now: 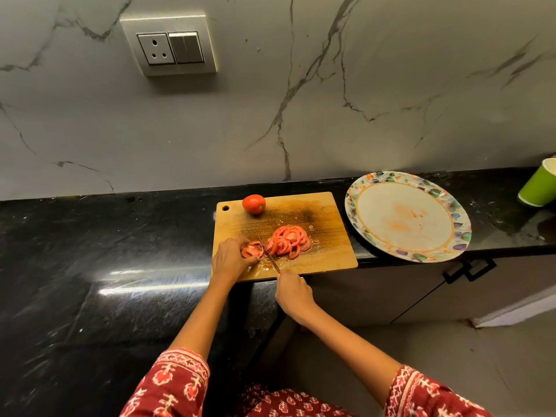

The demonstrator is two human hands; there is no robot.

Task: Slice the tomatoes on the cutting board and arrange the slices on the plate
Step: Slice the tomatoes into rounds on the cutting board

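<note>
Round white plate with a floral rim point(451, 203) sits on the black stone desk point(120, 236), just right of the board: no slices in it, only orange smears at the centre. Green paper cup point(538, 185) at the far right edge of the desk, contents not visible.

Rectangular wooden cutting board point(328, 212) carries everything tomato:
- 1 whole red tomato point(254, 204), near the far left corner, by the hanging hole
- 1 partly cut tomato piece point(252, 250), near the front left edge
- 1 overlapping pile of red tomato slices point(288, 241), mid-board, just right of the blade; exact slice count can't be told

Left hand point(230, 258): palm down, fingers curled over the cut piece, gripping it against the board.

Right hand point(293, 293): closed around the handle of a thin-bladed knife point(268, 254), handle hidden in the fist. Blade runs diagonally away from the hand, between the held piece and the slice pile.

Both forearms reach in from below; red patterned sleeves at the elbows.
</note>
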